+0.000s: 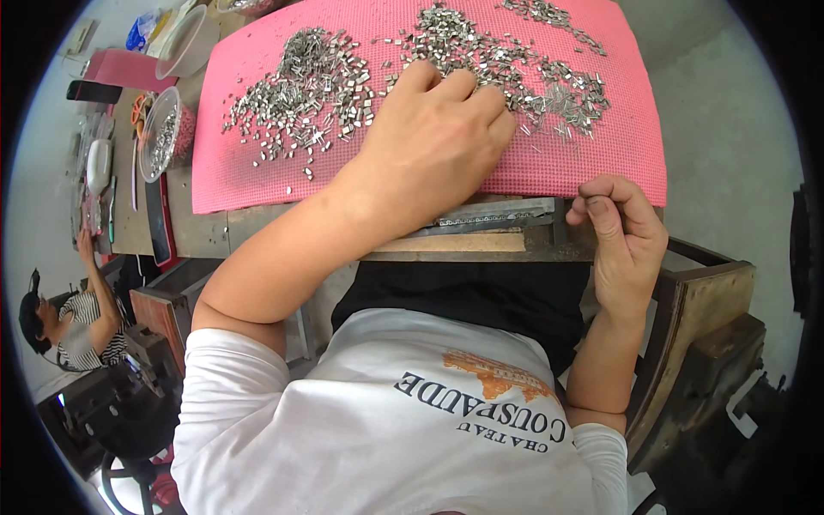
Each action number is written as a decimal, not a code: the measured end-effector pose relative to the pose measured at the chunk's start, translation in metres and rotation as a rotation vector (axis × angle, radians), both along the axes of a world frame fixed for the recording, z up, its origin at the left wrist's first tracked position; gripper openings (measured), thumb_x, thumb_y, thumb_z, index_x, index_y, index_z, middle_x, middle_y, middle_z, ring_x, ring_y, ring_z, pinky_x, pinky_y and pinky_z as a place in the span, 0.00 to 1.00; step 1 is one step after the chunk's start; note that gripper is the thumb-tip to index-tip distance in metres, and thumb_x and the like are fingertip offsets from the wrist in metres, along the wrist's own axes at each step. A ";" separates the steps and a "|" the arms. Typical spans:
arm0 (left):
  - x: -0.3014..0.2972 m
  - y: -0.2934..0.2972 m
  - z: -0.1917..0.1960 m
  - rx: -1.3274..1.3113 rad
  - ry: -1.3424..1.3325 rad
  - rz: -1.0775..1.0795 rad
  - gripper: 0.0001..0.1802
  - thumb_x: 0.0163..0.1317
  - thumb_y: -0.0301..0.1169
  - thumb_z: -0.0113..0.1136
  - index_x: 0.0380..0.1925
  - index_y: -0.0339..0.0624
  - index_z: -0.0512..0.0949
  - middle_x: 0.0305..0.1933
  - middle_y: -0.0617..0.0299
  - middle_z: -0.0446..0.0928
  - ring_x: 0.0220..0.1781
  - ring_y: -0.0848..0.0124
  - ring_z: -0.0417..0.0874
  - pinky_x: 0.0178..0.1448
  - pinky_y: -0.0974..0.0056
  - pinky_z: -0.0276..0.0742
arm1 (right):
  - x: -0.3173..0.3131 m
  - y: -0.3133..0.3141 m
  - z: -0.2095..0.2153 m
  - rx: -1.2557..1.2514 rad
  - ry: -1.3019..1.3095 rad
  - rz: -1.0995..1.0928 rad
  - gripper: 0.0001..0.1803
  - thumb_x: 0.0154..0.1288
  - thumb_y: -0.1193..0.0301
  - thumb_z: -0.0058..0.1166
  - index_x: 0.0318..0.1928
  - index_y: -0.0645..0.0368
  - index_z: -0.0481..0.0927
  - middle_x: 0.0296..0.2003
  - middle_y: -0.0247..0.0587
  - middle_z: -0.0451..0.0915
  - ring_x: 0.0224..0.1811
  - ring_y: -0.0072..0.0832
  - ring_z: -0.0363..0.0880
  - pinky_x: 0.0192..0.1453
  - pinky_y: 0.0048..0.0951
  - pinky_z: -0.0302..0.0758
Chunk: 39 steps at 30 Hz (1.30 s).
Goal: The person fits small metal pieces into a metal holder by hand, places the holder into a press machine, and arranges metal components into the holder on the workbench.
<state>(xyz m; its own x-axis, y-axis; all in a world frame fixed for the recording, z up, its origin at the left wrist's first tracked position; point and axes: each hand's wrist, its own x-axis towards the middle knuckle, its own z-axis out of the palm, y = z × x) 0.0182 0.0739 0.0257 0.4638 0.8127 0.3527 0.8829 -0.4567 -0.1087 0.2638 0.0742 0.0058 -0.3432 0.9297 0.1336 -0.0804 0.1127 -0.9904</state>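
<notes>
Heaps of small silver metal-cased parts (pixel 322 81), several with thin wire leads, lie on a pink mesh mat (pixel 232 176). My left hand (pixel 438 129) reaches across to the middle of the mat, its fingers curled down at the near side of a heap. Its fingertips are hidden beneath the hand. Just off the mat's near right edge is my right hand (pixel 622 227), thumb and index finger pinched together; what sits between them is too small to make out. Between my hands, at the table's front edge, a narrow metal rail (pixel 489 219) holds a row of tiny pieces.
A wooden strip (pixel 455 244) runs below the rail. Left of the mat stand a clear tub (pixel 176 116) of parts, a white bowl (pixel 193 51), orange-handled scissors (pixel 138 112) and a phone (pixel 159 215). Another person (pixel 81 318) sits at the far left. A wooden frame (pixel 687 343) is at right.
</notes>
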 end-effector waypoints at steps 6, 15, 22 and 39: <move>0.003 -0.004 -0.003 0.004 -0.073 -0.013 0.01 0.56 0.31 0.61 0.28 0.49 0.78 0.35 0.67 0.75 0.44 0.67 0.80 0.51 0.59 0.72 | -0.007 -0.004 0.011 -0.054 -0.036 0.005 0.07 0.76 0.83 0.57 0.50 0.69 0.83 0.41 0.38 0.85 0.42 0.22 0.84 0.51 0.24 0.81; -0.002 -0.006 -0.008 -0.018 -0.207 0.000 0.05 0.57 0.32 0.64 0.23 0.50 0.80 0.32 0.67 0.78 0.41 0.66 0.81 0.49 0.58 0.72 | -0.018 -0.006 0.018 0.313 -0.418 0.021 0.03 0.70 0.83 0.58 0.43 0.67 0.82 0.40 0.41 0.83 0.42 0.27 0.81 0.49 0.27 0.78; 0.001 -0.008 -0.010 -0.013 -0.225 0.040 0.04 0.57 0.32 0.66 0.26 0.49 0.81 0.32 0.66 0.78 0.41 0.65 0.81 0.49 0.57 0.72 | -0.025 -0.011 0.021 0.425 -0.567 0.051 0.05 0.65 0.83 0.59 0.41 0.63 0.82 0.42 0.44 0.81 0.46 0.39 0.80 0.52 0.35 0.76; 0.006 -0.042 0.002 -0.404 -0.822 -0.042 0.04 0.60 0.25 0.67 0.36 0.41 0.83 0.35 0.59 0.83 0.36 0.57 0.83 0.44 0.56 0.73 | -0.028 -0.008 0.019 0.684 -0.629 0.052 0.10 0.57 0.84 0.65 0.40 0.63 0.84 0.41 0.44 0.82 0.45 0.44 0.79 0.50 0.41 0.76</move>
